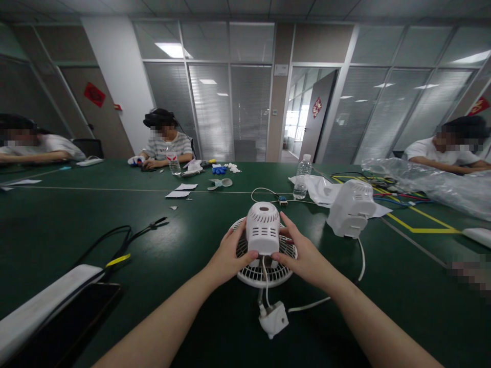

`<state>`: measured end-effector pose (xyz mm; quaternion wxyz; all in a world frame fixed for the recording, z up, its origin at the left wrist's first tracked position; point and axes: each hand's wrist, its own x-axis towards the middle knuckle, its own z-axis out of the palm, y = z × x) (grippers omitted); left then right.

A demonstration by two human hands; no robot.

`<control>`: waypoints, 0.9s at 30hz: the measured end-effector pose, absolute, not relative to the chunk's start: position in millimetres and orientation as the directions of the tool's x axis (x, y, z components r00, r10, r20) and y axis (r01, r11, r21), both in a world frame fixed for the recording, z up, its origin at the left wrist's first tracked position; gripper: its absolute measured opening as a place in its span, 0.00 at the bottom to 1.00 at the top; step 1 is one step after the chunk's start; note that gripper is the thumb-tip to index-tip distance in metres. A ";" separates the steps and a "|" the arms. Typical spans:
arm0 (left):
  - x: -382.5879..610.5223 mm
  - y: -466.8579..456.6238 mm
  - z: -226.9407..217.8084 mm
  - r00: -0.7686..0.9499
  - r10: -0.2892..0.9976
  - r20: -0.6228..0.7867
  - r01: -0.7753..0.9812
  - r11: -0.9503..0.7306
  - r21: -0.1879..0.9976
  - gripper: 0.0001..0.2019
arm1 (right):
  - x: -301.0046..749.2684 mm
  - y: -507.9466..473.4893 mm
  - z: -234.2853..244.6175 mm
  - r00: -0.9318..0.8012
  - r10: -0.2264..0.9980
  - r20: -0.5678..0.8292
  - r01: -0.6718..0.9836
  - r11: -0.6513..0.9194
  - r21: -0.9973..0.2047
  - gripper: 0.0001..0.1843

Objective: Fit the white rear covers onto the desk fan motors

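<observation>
The 2 hands, left [230, 258] and right [303, 255], are gripping the ribbed white plastic motor housing [263, 227], which is sitting on the round slatted grille [251, 276] mid-way across the glossy green surface [172, 245]. The thin cord [265, 286] is possibly running beneath, so pressing down may be pinching it.

1. Green table [57, 245] spreads out all round the left hand [229, 259] and right hand [305, 258]. Yellow tape lines [422, 220] lie right of the right hand.
2. Far ahead of both hands: glass partition [383, 102], grey frames, blinds [213, 112] shut.
3. Ahead, slightly right of the right hand: dark door [320, 115] ajar, red decoration on it.
4. Far ahead-left of the left hand: white column [118, 82], brown wall [72, 66].
5. Overhead, ahead-left: ceiling light [172, 49] on.
</observation>
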<state>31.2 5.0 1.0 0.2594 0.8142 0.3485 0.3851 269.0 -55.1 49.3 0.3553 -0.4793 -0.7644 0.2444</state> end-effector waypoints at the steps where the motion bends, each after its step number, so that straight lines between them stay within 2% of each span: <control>1: 30.7 4.9 0.5 0.456 0.771 0.445 0.365 -0.618 0.697 0.42 | 269.2 -55.0 49.3 -0.286 0.906 0.313 0.557 0.423 -0.715 0.53; 5: 29.1 3.8 -0.8 0.446 0.776 0.445 0.348 -0.609 0.713 0.41 | 269.9 -54.7 47.5 -0.288 0.898 0.332 0.553 0.439 -0.708 0.52; 11: 28.4 2.9 -1.0 0.448 0.775 0.446 0.357 -0.612 0.706 0.44 | 271.8 -55.5 46.6 -0.293 0.895 0.337 0.557 0.446 -0.700 0.56; 21: 30.1 -2.1 4.8 0.475 0.776 0.416 0.407 -0.613 0.677 0.47 | 274.0 -52.6 44.3 -0.341 0.885 0.318 0.524 0.460 -0.717 0.55; 27: 29.5 1.4 1.9 0.475 0.788 0.393 0.402 -0.591 0.700 0.46 | 271.6 -54.2 44.8 -0.311 0.913 0.265 0.560 0.402 -0.724 0.57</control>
